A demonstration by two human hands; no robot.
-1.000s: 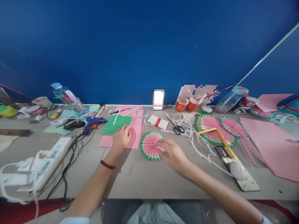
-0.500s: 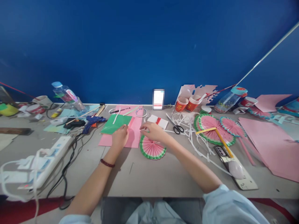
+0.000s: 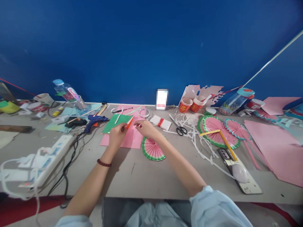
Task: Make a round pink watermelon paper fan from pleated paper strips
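My left hand (image 3: 118, 133) is closed on the lifted corner of a green-topped sheaf of coloured paper (image 3: 117, 121). An orange layer with a pale edge shows where the corner is raised. To its right, over a pink sheet (image 3: 134, 142), hovers my right hand (image 3: 146, 128), its fingers loosely curved and apart with nothing visible in them. Under my right forearm lies a pleated watermelon-like paper fan (image 3: 153, 149), partly covered by the arm. A white strip (image 3: 117, 118) rests on the green paper.
Black scissors (image 3: 181, 130), a white bundle with a red band (image 3: 161, 123) and tangled white strips are at right. Larger fans (image 3: 214, 126), red paper cups (image 3: 185, 105) and a phone (image 3: 248, 181) lie beyond. A blue glue gun (image 3: 94, 121) and power strip (image 3: 53, 157) are left.
My left hand has lifted the green sheaf's right corner, bringing the orange layer into sight. My right hand has moved left, closer to that corner.
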